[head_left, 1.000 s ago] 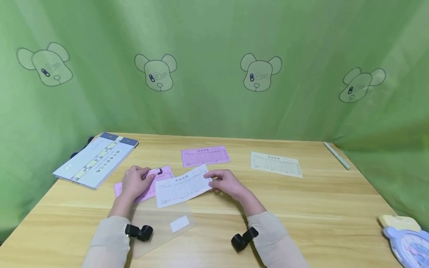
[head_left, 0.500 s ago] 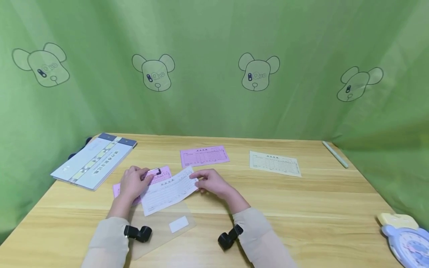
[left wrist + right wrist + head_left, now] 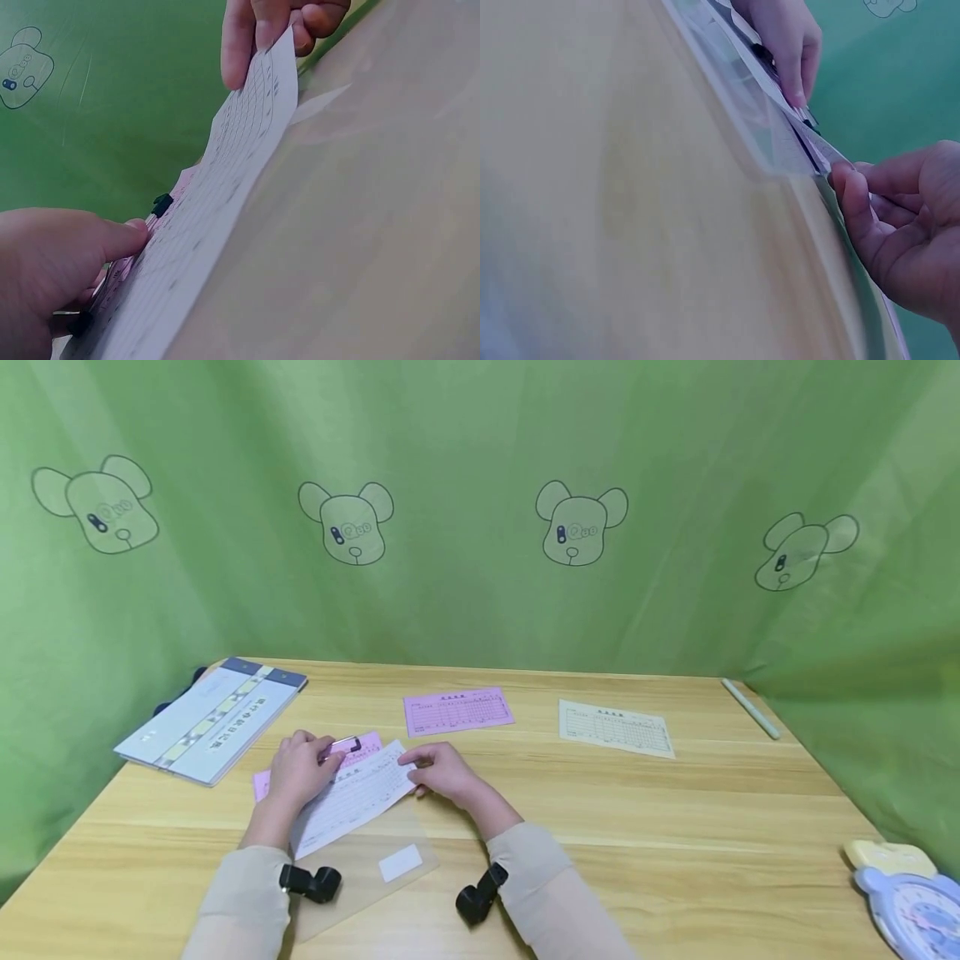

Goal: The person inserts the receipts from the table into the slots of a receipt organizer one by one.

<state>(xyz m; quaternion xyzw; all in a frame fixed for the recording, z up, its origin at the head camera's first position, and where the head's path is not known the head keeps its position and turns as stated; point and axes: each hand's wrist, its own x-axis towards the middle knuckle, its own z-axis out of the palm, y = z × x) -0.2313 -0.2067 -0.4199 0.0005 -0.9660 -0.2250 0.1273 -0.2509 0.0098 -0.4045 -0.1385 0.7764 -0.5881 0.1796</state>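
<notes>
A translucent clipboard [image 3: 360, 893] with a white label lies on the table in front of the person, and a pink printed form [image 3: 367, 745] lies at its top end. The left hand [image 3: 300, 770] grips the clipboard's metal clip [image 3: 347, 743], which has black ends; the left wrist view shows its thumb [image 3: 124, 238] on the clip. Between thumb and fingers, the right hand [image 3: 444, 772] pinches the right end of a white printed form [image 3: 356, 797]. This form slants over the clipboard and partly covers the pink one. Its left end passes close to the left hand.
A second pink form [image 3: 459, 712] and a pale green form [image 3: 617, 728] lie farther back. A blue-and-white account book [image 3: 213, 722] lies at the left. A light green pen-like stick [image 3: 752, 708] and a blue clock-like object [image 3: 918, 906] are at the right.
The right hand has carried the white form leftward, over the pink form and clipboard toward the left hand. The left hand stays on the clip.
</notes>
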